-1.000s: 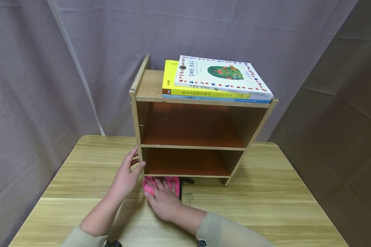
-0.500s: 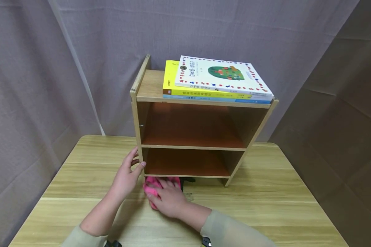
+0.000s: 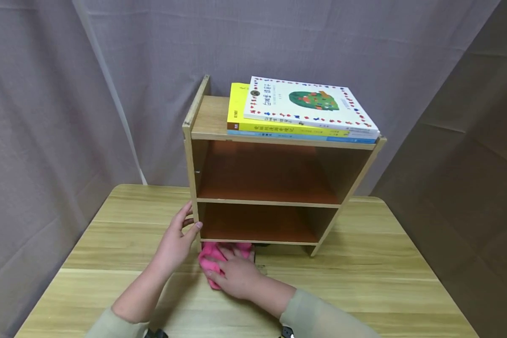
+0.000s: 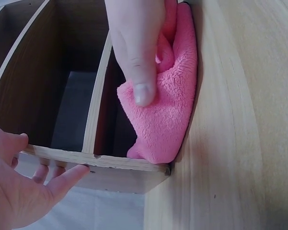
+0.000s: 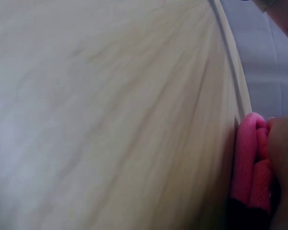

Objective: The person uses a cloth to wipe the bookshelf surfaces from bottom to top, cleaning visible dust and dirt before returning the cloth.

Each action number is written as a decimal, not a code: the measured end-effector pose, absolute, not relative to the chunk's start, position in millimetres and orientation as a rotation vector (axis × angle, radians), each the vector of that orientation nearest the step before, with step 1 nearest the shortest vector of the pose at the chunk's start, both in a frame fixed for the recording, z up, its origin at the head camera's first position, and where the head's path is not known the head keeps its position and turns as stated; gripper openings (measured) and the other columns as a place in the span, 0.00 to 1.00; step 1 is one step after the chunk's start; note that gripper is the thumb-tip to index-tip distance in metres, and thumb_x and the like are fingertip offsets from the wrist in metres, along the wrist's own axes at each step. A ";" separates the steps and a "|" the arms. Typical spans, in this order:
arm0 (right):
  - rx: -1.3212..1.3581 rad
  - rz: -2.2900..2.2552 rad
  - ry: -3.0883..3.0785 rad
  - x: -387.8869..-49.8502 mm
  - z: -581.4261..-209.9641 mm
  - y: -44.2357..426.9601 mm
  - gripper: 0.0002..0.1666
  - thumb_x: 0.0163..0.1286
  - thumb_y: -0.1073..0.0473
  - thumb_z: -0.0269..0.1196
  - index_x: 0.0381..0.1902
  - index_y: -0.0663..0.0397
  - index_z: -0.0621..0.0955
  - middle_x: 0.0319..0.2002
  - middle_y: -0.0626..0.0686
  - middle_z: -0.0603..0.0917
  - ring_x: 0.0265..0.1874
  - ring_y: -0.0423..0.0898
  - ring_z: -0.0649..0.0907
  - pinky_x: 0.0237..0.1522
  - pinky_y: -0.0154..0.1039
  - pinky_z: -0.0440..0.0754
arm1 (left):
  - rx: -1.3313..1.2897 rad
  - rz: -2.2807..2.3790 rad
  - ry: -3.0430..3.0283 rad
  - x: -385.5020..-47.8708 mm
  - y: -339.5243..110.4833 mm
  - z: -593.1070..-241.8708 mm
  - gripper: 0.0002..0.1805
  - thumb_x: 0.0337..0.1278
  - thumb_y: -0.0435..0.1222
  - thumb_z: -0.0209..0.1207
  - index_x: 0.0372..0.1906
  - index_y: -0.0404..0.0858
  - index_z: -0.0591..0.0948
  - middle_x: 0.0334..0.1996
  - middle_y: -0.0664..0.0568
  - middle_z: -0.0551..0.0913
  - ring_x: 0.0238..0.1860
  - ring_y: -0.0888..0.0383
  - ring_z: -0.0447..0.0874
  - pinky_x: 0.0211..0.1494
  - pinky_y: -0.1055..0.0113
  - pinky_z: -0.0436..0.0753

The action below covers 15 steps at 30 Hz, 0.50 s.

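Observation:
A pink plush cloth (image 3: 211, 267) with dark edging lies bunched at the foot of a small wooden bookshelf (image 3: 266, 203), partly under its lowest board. My right hand (image 3: 241, 277) holds the cloth low against the tabletop; in the left wrist view its thumb (image 4: 142, 93) presses on the fabric, and the other fingers are mostly hidden. In the right wrist view, folds of the cloth (image 5: 252, 163) show beside the hand. My left hand (image 3: 173, 244) grips the shelf's left side panel (image 4: 105, 160) near the bottom, thumb at the front edge and fingers around the outer face.
Several stacked books (image 3: 304, 110), a white one uppermost, lie on the shelf's top board. Two brown compartments (image 3: 266, 171) open toward me. A light wood-grain table (image 3: 363, 281) carries the shelf, with grey curtains (image 3: 152, 70) behind it.
My right hand has shifted slightly right and toward me with the cloth, which is more bunched, a corner now out front. My left hand keeps its hold on the shelf.

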State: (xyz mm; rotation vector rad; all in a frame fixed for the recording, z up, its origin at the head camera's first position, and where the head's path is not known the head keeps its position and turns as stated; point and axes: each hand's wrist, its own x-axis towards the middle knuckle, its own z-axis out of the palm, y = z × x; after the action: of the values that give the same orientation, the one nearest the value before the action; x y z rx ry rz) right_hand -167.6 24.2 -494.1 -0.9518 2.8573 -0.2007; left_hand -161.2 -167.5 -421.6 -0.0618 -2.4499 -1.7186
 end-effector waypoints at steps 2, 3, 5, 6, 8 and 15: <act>-0.990 -0.160 2.866 -168.5 -493.6 26.4 0.39 0.74 0.26 0.37 0.69 0.36 0.75 0.76 0.46 0.60 0.73 0.58 0.60 0.63 0.74 0.58 | -0.060 -1.719 -2.448 -160.8 -167.3 -422.0 0.35 0.73 0.35 0.55 0.79 0.44 0.54 0.69 0.43 0.64 0.66 0.42 0.69 0.62 0.52 0.77; -1.014 -0.136 2.874 -168.9 -493.2 27.3 0.36 0.75 0.28 0.40 0.68 0.35 0.75 0.75 0.46 0.62 0.72 0.58 0.62 0.63 0.73 0.61 | -0.059 -1.720 -2.446 -160.6 -167.2 -422.1 0.35 0.73 0.35 0.55 0.79 0.45 0.54 0.69 0.43 0.64 0.66 0.42 0.69 0.62 0.52 0.77; -1.060 -0.091 2.892 -169.7 -492.8 28.8 0.31 0.75 0.31 0.45 0.67 0.32 0.76 0.74 0.46 0.65 0.70 0.57 0.66 0.61 0.70 0.66 | -0.056 -1.720 -2.445 -160.4 -167.3 -422.4 0.35 0.73 0.36 0.55 0.79 0.45 0.55 0.69 0.44 0.65 0.66 0.43 0.69 0.62 0.52 0.77; -1.081 -0.073 2.904 -170.2 -492.8 29.4 0.29 0.75 0.33 0.47 0.67 0.30 0.76 0.73 0.46 0.66 0.70 0.57 0.67 0.60 0.70 0.67 | -0.054 -1.719 -2.445 -160.4 -167.4 -422.5 0.35 0.73 0.36 0.55 0.79 0.46 0.55 0.69 0.44 0.65 0.66 0.43 0.69 0.62 0.52 0.77; -1.112 -0.047 2.919 -171.1 -493.5 30.7 0.26 0.74 0.36 0.51 0.66 0.27 0.76 0.72 0.46 0.68 0.68 0.57 0.69 0.58 0.69 0.70 | -0.050 -1.716 -2.448 -160.4 -167.2 -422.4 0.35 0.73 0.36 0.54 0.79 0.46 0.55 0.69 0.44 0.65 0.67 0.43 0.69 0.62 0.52 0.77; -1.172 -0.007 2.947 -170.5 -495.0 33.7 0.25 0.72 0.42 0.57 0.66 0.25 0.76 0.70 0.45 0.70 0.67 0.55 0.70 0.55 0.66 0.74 | -0.059 -1.729 -2.439 -161.1 -166.2 -421.5 0.35 0.73 0.35 0.54 0.79 0.45 0.55 0.69 0.43 0.64 0.67 0.43 0.69 0.62 0.52 0.77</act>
State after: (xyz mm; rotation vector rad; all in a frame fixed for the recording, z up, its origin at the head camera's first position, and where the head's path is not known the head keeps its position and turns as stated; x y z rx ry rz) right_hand -170.5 33.7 -495.0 -1.1720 2.9473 -0.0074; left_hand -161.1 -166.2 -421.5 -0.0587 -2.4390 -1.7291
